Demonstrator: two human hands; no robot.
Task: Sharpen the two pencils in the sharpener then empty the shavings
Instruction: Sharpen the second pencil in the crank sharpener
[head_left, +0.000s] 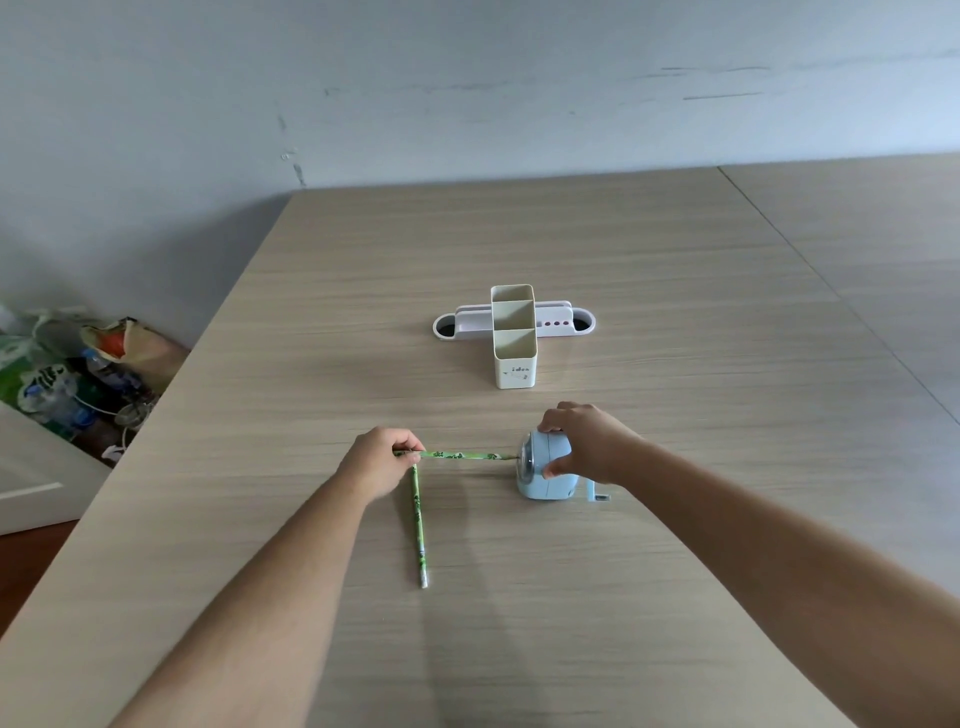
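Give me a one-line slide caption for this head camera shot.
Left hand feeds a green pencil into the blue sharpener, steadied by the right hand.

Plain home or office room: a wide wood-grain table (623, 249) against a scuffed grey wall (467, 78), a desk organiser (513, 332), and bagged bottles (78, 374) on the floor.

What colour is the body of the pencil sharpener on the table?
Light blue, with a silver front face; the sharpener shows best in the head view, the only one.
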